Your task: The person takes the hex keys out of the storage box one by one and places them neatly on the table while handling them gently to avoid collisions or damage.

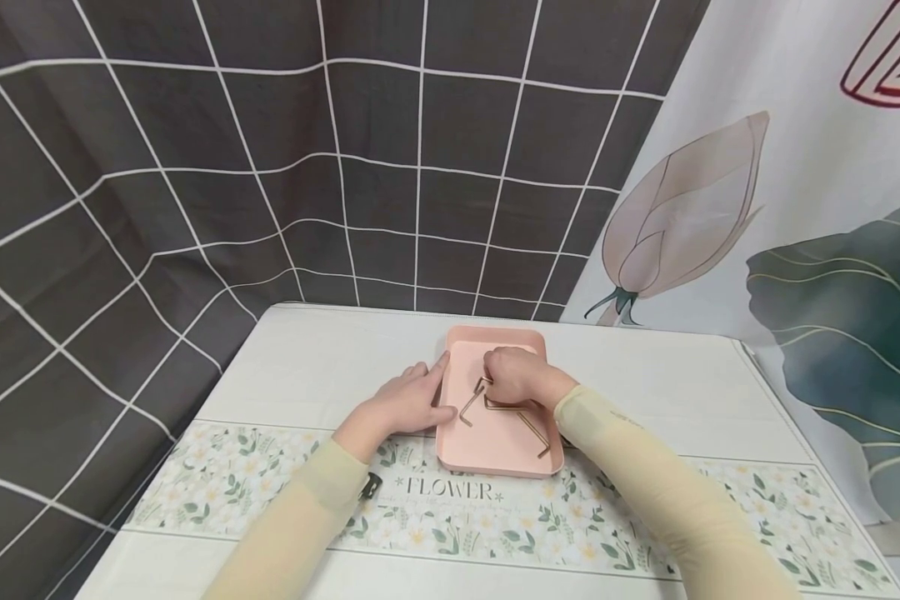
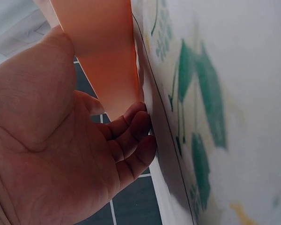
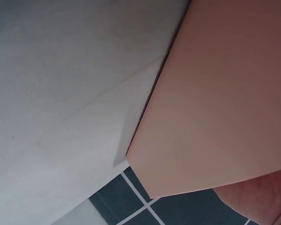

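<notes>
A shallow pink tray (image 1: 487, 450) lies on the table with several bronze L-shaped hex keys in it. My left hand (image 1: 408, 400) rests against the tray's left rim, thumb and index finger spread along it. In the left wrist view, that hand's other fingers (image 2: 136, 154) bend loosely beside the tray wall (image 2: 107, 61). Inside the tray, my right hand (image 1: 521, 377) has its fingers curled at a hex key (image 1: 485, 381), whose bent end shows; the grip itself is hidden. Another hex key (image 1: 534, 433) lies near the right wall. The right wrist view mostly shows the tray's outer wall (image 3: 215, 117).
A white tablecloth (image 1: 330, 358) with a floral band (image 1: 270, 475) covers the table. Behind it hang a dark curtain with white grid lines (image 1: 375, 200) and, at right, a white curtain with a large flower print (image 1: 682, 208).
</notes>
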`<action>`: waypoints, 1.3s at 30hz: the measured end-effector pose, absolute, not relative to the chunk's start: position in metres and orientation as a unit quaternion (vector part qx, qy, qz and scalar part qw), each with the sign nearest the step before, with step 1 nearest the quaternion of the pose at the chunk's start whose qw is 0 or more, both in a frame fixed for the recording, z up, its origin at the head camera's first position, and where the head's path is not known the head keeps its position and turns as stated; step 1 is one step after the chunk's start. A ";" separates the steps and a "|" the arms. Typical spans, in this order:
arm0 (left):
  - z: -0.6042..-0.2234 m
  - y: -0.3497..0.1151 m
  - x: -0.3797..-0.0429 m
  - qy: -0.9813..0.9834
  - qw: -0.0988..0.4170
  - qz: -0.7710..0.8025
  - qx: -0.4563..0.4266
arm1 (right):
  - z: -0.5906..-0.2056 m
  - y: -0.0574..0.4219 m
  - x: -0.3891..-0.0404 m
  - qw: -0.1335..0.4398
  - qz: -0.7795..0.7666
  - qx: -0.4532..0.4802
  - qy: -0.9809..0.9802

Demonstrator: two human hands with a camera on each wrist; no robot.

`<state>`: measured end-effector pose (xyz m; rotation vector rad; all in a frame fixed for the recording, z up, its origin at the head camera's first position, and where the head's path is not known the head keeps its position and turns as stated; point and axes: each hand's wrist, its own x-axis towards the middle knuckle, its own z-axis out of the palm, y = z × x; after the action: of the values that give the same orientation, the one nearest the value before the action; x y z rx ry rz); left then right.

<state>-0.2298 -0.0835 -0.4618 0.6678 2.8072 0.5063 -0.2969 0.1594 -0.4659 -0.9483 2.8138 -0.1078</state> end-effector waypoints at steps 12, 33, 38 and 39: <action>-0.462 -0.083 -0.230 0.953 0.105 0.170 0.227 | -0.463 0.159 -0.296 0.086 -0.031 -0.317 0.944; -0.466 -0.083 -0.232 0.954 0.107 0.162 0.228 | -0.467 0.160 -0.294 0.071 -0.022 -0.315 0.946; -0.466 -0.083 -0.232 0.955 0.107 0.157 0.227 | -0.467 0.160 -0.294 0.069 -0.023 -0.315 0.946; -0.466 -0.083 -0.231 0.955 0.108 0.155 0.227 | -0.467 0.160 -0.294 0.070 -0.022 -0.314 0.947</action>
<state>-0.2314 -0.0833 -0.4661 0.6668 2.8110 0.4566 -0.2937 0.1600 -0.4666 -0.9449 2.8486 -0.0676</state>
